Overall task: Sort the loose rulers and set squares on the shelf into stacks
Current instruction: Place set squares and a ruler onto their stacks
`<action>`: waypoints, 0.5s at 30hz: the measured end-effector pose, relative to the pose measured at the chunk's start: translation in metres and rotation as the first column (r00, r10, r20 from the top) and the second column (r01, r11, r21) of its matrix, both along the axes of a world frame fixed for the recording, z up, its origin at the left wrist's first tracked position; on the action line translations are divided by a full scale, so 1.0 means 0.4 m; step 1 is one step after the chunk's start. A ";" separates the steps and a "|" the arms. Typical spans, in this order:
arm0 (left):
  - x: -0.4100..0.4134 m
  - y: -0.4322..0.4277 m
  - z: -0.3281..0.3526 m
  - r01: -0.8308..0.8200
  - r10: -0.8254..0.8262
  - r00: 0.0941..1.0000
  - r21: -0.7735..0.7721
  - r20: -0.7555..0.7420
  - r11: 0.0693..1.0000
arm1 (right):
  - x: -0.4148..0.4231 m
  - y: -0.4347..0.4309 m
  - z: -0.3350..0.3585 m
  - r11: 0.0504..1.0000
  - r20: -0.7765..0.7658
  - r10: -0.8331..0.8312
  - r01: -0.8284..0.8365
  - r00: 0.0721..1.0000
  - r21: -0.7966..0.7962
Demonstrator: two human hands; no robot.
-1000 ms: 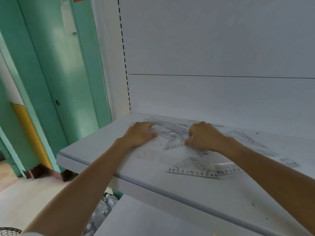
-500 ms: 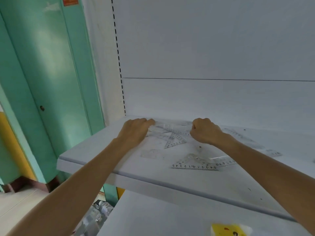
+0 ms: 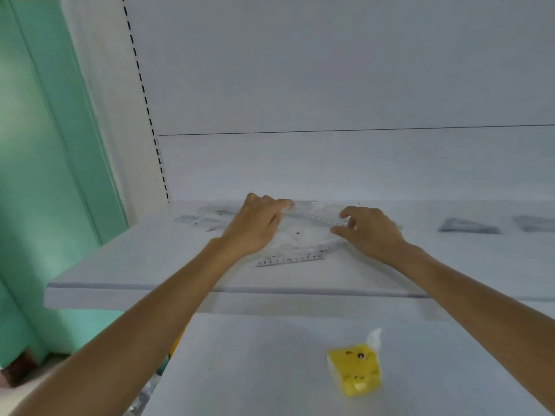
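the person's left hand (image 3: 258,225) lies palm down at the centre of the frame, fingers loosely spread over a jumble of clear plastic rulers and set squares (image 3: 303,232) on the white shelf (image 3: 144,259). the right hand (image 3: 368,231) sits just to the right of it, fingers curled and partly open, its fingertips (image 3: 338,231) touching the edge of the same clear pieces; whether either hand actually pinches a piece cannot be told through the blur. a ruler with printed numbers (image 3: 289,260) lies at the near edge of the jumble, partly overlapped by another scale that angles up to the right. a few faint loose pieces (image 3: 207,216) lie further left, and two grey, blurred heaps (image 3: 468,226) sit at the right of the frame, possibly stacks already made, though that is not certain. judging from this, the sorting looks only partly done: the middle cluster is unsorted and overlapping, and the left pieces are yet to be gathered. on the lower shelf, in the lower middle of the frame, lies a yellow packet (image 3: 354,372).
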State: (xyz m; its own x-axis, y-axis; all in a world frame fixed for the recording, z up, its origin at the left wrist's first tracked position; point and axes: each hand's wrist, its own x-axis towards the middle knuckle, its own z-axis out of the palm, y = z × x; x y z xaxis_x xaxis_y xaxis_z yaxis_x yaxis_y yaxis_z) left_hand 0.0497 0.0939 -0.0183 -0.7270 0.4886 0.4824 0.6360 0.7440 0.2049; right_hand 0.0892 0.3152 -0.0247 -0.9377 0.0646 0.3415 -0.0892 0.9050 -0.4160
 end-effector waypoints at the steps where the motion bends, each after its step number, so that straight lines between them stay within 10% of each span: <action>1: 0.000 0.028 -0.005 0.015 -0.015 1.000 0.004 0.015 1.000 | 0.020 0.024 -0.001 1.000 0.000 -0.018 0.018 1.000 -0.001; 15: 0.047 0.490 -0.001 0.217 -0.222 0.963 0.047 0.150 0.975 | 0.234 0.486 -0.013 0.944 -0.047 -0.320 0.323 0.946 0.066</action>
State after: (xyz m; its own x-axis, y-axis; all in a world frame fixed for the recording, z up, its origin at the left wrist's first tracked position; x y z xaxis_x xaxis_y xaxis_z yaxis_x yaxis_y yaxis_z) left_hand 0.0686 0.2899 -0.0189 -0.6697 0.6318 0.3903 0.7425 0.5815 0.3325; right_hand 0.1829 0.5098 -0.0297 -0.8585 0.3348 0.3884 0.1982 0.9152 -0.3508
